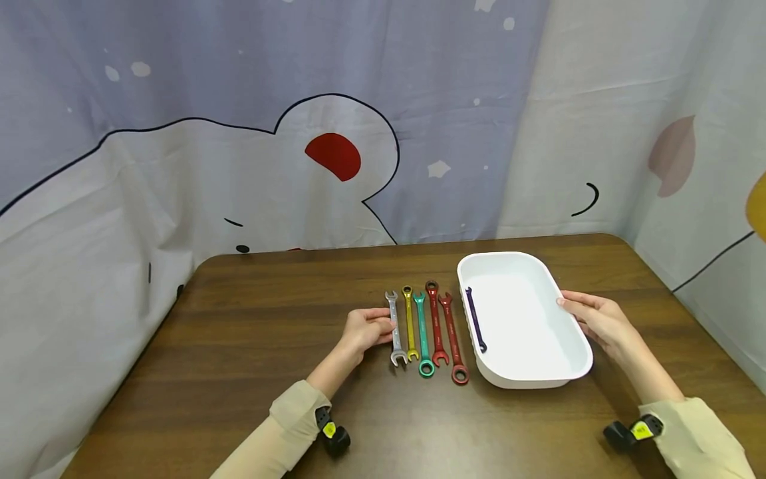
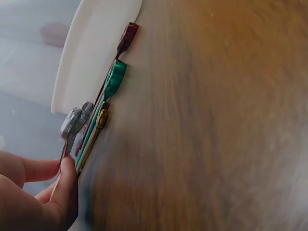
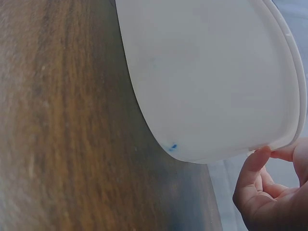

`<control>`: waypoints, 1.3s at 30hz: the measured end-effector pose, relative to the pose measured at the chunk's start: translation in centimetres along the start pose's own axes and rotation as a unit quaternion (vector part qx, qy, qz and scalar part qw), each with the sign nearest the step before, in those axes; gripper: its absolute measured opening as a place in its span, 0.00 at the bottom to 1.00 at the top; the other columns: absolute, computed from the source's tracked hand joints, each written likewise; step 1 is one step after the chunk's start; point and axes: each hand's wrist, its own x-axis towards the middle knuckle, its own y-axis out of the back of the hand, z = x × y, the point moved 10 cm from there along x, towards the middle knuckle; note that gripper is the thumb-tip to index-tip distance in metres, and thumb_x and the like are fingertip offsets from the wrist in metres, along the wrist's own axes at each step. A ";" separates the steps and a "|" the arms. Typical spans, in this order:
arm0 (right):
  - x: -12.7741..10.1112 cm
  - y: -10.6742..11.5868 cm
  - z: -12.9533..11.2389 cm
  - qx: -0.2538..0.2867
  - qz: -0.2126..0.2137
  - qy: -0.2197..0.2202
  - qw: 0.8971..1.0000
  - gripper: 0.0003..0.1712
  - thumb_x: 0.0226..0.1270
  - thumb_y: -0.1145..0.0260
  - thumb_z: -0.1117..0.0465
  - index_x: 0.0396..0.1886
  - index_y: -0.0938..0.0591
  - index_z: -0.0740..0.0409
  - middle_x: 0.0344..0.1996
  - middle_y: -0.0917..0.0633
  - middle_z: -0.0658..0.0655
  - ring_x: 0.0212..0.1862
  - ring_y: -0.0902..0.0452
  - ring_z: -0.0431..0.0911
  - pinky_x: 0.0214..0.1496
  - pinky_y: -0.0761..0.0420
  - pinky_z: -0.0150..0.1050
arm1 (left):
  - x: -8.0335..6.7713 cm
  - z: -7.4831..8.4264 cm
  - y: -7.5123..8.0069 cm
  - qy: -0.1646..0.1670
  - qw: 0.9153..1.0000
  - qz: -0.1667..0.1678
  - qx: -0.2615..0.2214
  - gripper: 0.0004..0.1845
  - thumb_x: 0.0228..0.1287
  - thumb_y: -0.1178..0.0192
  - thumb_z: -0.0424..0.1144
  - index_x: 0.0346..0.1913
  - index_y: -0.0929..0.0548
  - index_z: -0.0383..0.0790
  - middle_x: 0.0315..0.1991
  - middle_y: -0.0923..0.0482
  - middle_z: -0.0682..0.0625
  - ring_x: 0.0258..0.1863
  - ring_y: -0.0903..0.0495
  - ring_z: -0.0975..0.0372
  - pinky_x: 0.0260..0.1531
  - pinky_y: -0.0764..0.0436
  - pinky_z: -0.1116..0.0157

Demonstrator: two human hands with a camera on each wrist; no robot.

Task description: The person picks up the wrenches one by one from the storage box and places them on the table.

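My left hand point(image 1: 366, 330) pinches a silver wrench point(image 1: 395, 339) between thumb and fingers around its middle. In the left wrist view the silver end of this wrench point(image 2: 71, 124) stands up past the fingertips. Right beside it lie a yellow wrench point(image 1: 409, 324), a green wrench point(image 1: 423, 332) and two red wrenches, one nearer the green point(image 1: 436, 326) and one nearer the tray point(image 1: 453, 338). My right hand point(image 1: 601, 320) grips the right rim of a white tray point(image 1: 532, 319), thumb on the edge. Inside, a dark purple wrench point(image 1: 475, 320) lies along the left wall.
Everything is on a brown wooden table point(image 1: 251, 319) with rounded far corners. Behind it hangs a printed curtain point(image 1: 443, 120). A black camera is strapped to each wrist. Blue specks point(image 3: 173, 147) mark the tray's outer wall in the right wrist view.
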 end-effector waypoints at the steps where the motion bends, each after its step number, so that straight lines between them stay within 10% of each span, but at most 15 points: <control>1: 0.0 0.0 0.0 0.002 0.001 -0.001 1.000 0.37 0.68 0.38 0.50 0.66 0.34 0.71 0.30 0.19 0.31 0.35 0.20 0.29 0.37 0.14 0.29 | 0.1 0.0 0.0 0.000 1.000 -0.002 0.003 0.20 0.59 0.42 0.21 0.55 0.24 0.21 0.42 0.16 0.33 0.29 0.19 0.66 0.33 0.12 0.67; 20: -0.1 0.2 0.0 0.014 -0.002 -0.002 1.000 0.13 0.67 0.37 0.51 0.50 0.21 0.45 0.30 0.18 0.32 0.34 0.19 0.30 0.36 0.14 0.29 | 0.7 0.0 0.1 0.012 0.998 0.000 0.056 0.17 0.57 0.40 0.21 0.51 0.21 0.23 0.34 0.16 0.39 0.24 0.18 0.65 0.31 0.12 0.65; 39: 0.1 0.1 0.3 -0.011 -0.001 -0.010 1.000 0.39 0.69 0.39 0.49 0.68 0.36 0.71 0.30 0.20 0.30 0.35 0.20 0.29 0.37 0.15 0.29 | 0.6 1.1 0.2 -0.021 0.984 0.022 0.173 0.14 0.53 0.36 0.22 0.45 0.17 0.25 0.31 0.14 0.38 0.17 0.19 0.65 0.21 0.14 0.68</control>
